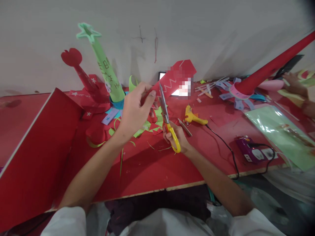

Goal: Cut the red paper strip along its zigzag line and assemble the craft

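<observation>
Between thumb and fingers, my left hand [139, 109] pinches the near end of a strip of red paper [176, 78], raised above the table and marked with a pale zigzag line. My right hand [180, 134] grips a pair of scissors [175, 139] by its yellow handles, blades pointing up. The blade tips meet the red paper's edge close to my left fingers; whether they are cutting I cannot tell. Below my hands lie green and red paper scraps [147, 126]. Behind the red paper, a lit screen [182, 91] is partly covered.
A yellow glue gun [194, 117] lies on the red table [157, 173], its cord running to a purple power strip [251, 150]. Green [108, 70] and red [273, 65] paper towers stand left and right. A red panel [41, 147] rises at left. Another person's hands [299, 87] are far right.
</observation>
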### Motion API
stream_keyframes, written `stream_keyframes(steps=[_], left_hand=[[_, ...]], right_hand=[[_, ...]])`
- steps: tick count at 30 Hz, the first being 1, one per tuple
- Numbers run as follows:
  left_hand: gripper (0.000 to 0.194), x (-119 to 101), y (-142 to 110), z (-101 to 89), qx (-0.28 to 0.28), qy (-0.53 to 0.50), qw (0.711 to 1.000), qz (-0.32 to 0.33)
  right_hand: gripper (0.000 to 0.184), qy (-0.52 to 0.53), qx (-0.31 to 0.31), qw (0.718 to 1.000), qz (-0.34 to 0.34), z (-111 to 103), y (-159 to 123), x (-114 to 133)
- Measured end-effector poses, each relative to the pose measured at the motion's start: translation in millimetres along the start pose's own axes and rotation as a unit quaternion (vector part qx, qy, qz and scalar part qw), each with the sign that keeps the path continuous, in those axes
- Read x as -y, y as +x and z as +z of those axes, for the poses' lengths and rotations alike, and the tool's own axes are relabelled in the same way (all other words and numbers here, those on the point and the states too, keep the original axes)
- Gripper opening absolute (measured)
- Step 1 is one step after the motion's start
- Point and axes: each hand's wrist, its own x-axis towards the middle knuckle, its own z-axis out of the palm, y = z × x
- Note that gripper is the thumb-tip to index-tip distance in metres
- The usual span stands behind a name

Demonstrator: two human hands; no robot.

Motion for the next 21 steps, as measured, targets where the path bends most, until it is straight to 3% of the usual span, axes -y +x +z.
stream_keyframes(steps=[7,21], left_hand=[[0.03,-1.7,-2.4,2.4,0.003,-0.014,1.0,-0.015],[0.031,-2.1,-3.0,1.9,-0.006,0.004,1.0,-0.013]], right_hand=[[0.065,0.005,0.005,1.0,0.008,1.3,-1.4,3.9],[0.067,0.023,0.009,1.0,0.014,4.1,-1.8,-12.8]])
